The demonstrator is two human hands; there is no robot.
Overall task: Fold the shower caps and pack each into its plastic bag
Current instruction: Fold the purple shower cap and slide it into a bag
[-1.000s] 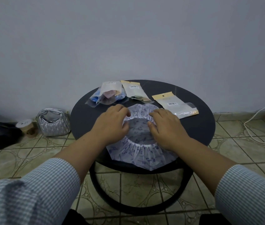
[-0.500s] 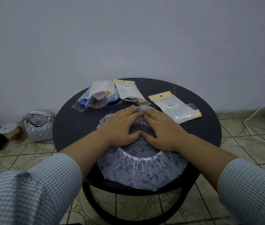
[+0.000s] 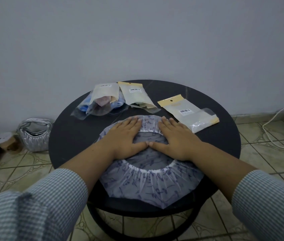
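A translucent shower cap [image 3: 150, 186] with a blue print and a white elastic rim lies spread flat on the round black table [image 3: 68, 136]. My left hand [image 3: 126, 136] and my right hand [image 3: 177, 138] press flat on its far half, fingers straight, thumbs touching over the opening. An empty plastic bag [image 3: 188, 113] with a tan header card lies just beyond my right hand. Two filled bags lie at the far side: one with blue and pink contents [image 3: 101, 101], one pale [image 3: 135, 95].
A silver quilted handbag [image 3: 34, 136] and a small round wooden thing [image 3: 4, 141] sit on the tiled floor left of the table. White cables [image 3: 280, 129] lie on the floor at right. A plain wall stands close behind the table.
My hands slid from gripping the cap's rim to lying flat on it, then spread apart toward the far edge. The cap now lies flatter and wider.
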